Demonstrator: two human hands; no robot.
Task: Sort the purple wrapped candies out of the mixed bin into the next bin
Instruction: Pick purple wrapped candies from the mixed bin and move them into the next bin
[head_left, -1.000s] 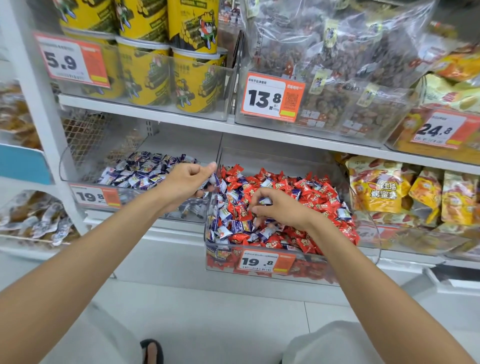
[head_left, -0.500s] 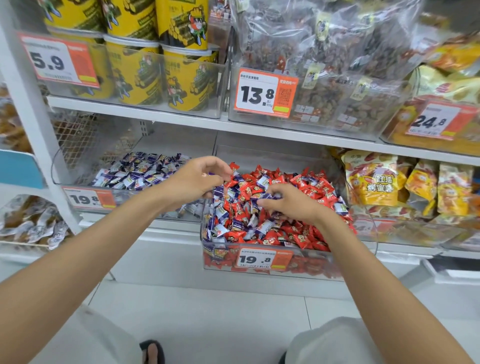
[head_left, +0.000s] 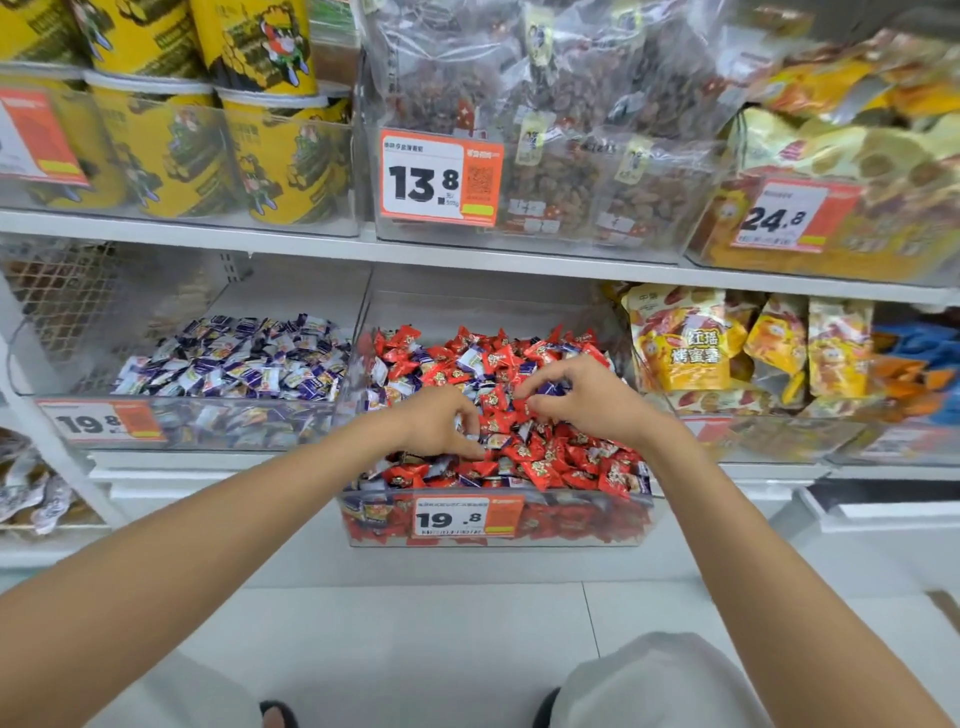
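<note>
The mixed bin (head_left: 576, 522), a clear tub with a 19.8 tag, holds red wrapped candies (head_left: 550, 457) with purple wrapped candies (head_left: 470, 359) scattered among them. The bin to its left (head_left: 31, 364) holds only purple candies (head_left: 249, 364). Both hands are over the mixed pile. My left hand (head_left: 439, 421) curls down onto the heap, thumb and forefinger closing on a purple candy (head_left: 493, 440). My right hand (head_left: 589, 397) pinches another purple candy (head_left: 546, 387) between thumb and forefinger, just above the red ones.
A white shelf edge (head_left: 467, 254) runs close above both bins, carrying yellow tubs (head_left: 280, 156) and clear bags of dried fruit (head_left: 550, 171). Yellow snack bags (head_left: 685, 343) stand to the right of the mixed bin. White floor tiles lie below.
My left hand moved right from the edge of the purple bin into the mixed pile. My right hand stayed in the mixed bin, lifted a little and shifted toward its middle.
</note>
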